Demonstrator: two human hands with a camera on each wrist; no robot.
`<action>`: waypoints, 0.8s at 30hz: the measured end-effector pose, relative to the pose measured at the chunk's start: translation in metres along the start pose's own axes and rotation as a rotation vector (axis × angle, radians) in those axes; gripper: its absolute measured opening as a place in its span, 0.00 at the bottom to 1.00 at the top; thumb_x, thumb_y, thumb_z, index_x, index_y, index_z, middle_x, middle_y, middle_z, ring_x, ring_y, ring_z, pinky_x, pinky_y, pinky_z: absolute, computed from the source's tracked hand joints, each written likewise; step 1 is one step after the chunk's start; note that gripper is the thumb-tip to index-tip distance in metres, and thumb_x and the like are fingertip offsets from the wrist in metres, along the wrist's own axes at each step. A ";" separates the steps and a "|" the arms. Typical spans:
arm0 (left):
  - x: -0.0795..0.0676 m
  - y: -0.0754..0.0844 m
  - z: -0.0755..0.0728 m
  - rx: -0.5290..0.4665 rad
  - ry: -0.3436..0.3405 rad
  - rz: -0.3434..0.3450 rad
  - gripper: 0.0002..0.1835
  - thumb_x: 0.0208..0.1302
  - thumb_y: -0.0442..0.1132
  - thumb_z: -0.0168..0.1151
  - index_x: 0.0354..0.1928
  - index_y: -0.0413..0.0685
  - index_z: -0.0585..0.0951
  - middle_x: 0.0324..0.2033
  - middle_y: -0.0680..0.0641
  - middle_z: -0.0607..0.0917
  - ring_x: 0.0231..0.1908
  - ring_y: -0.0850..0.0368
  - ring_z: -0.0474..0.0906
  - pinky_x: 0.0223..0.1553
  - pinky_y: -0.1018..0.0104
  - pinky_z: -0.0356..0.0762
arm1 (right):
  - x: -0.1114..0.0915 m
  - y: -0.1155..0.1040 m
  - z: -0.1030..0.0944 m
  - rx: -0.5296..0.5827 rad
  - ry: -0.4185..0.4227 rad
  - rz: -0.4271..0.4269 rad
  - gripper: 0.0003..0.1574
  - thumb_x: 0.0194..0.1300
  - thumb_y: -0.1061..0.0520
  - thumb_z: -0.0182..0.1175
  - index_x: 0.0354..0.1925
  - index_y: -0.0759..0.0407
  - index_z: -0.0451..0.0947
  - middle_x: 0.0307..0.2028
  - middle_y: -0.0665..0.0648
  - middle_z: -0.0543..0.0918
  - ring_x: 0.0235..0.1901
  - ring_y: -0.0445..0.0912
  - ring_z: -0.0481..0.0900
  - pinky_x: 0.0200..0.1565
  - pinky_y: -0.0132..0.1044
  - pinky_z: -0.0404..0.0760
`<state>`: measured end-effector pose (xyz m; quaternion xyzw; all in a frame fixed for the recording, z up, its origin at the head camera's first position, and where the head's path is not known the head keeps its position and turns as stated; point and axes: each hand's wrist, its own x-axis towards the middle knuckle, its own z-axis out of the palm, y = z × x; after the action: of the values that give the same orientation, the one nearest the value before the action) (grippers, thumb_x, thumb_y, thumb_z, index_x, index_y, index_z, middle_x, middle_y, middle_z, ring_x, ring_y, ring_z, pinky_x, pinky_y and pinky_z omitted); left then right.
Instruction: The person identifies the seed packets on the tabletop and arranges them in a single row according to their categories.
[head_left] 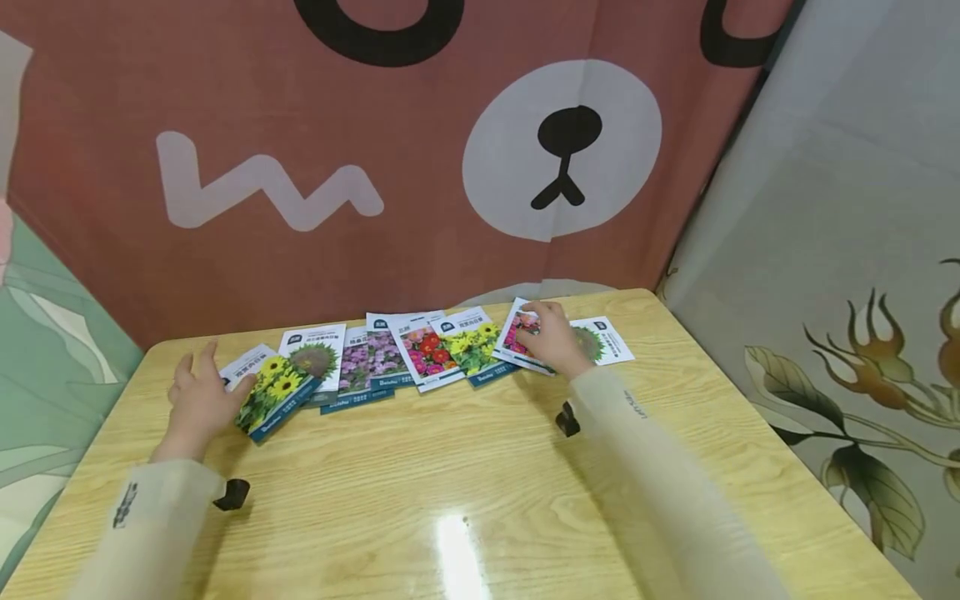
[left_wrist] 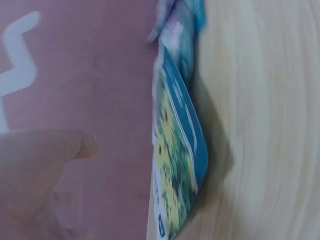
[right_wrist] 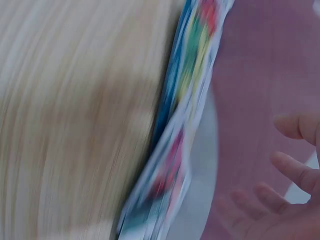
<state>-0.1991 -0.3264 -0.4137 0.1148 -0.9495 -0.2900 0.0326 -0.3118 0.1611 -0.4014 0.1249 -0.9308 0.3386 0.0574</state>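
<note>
Flower seed packets lie in an overlapping row along the back of the table. At the row's left end, my left hand (head_left: 201, 400) hovers beside a tilted packet with yellow flowers (head_left: 279, 390), its fingers spread. The left wrist view shows the thumb (left_wrist: 75, 145) apart from that yellow-flower packet (left_wrist: 172, 160). Over to the right, my right hand (head_left: 555, 337) is above a packet with pink flowers (head_left: 519, 331) and partly covers it. Its fingers (right_wrist: 295, 172) are loosely extended and hold nothing in the right wrist view, where the packets are blurred.
Between the hands lie packets with purple flowers (head_left: 386, 354), red and pink flowers (head_left: 429, 350), and yellow flowers (head_left: 472, 346). A green-headed packet (head_left: 315, 358) is at left; another (head_left: 606, 340) ends the row at right. A red printed cloth (head_left: 420, 258) hangs behind the wooden table (head_left: 390, 483).
</note>
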 end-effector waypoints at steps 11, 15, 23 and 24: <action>-0.022 0.003 0.002 -0.307 -0.107 -0.184 0.49 0.67 0.60 0.40 0.69 0.35 0.28 0.64 0.19 0.33 0.63 0.21 0.37 0.56 0.27 0.51 | -0.005 -0.094 0.086 0.326 -0.171 -0.034 0.27 0.59 0.61 0.63 0.58 0.57 0.72 0.57 0.62 0.71 0.50 0.57 0.76 0.42 0.38 0.80; -0.025 0.001 0.001 -0.371 -0.123 -0.260 0.51 0.65 0.64 0.39 0.70 0.37 0.27 0.65 0.21 0.32 0.65 0.25 0.35 0.60 0.29 0.47 | -0.007 -0.121 0.112 0.427 -0.219 -0.029 0.26 0.59 0.62 0.63 0.57 0.59 0.73 0.56 0.61 0.75 0.48 0.53 0.78 0.41 0.34 0.80; -0.024 0.000 0.005 -0.428 -0.133 -0.258 0.50 0.66 0.62 0.39 0.70 0.36 0.27 0.66 0.22 0.34 0.64 0.25 0.47 0.61 0.35 0.54 | -0.013 -0.163 0.148 0.565 -0.266 0.050 0.23 0.59 0.61 0.63 0.54 0.58 0.76 0.53 0.59 0.77 0.45 0.50 0.79 0.39 0.32 0.80; -0.024 0.000 0.006 -0.435 -0.138 -0.259 0.50 0.66 0.62 0.39 0.70 0.36 0.27 0.66 0.22 0.34 0.63 0.25 0.50 0.60 0.36 0.56 | -0.013 -0.167 0.153 0.587 -0.270 0.065 0.22 0.60 0.61 0.62 0.54 0.58 0.77 0.52 0.59 0.78 0.44 0.50 0.79 0.38 0.32 0.80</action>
<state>-0.1768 -0.3177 -0.4181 0.2056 -0.8422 -0.4963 -0.0459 -0.2572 -0.0591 -0.4181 0.1504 -0.7961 0.5746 -0.1160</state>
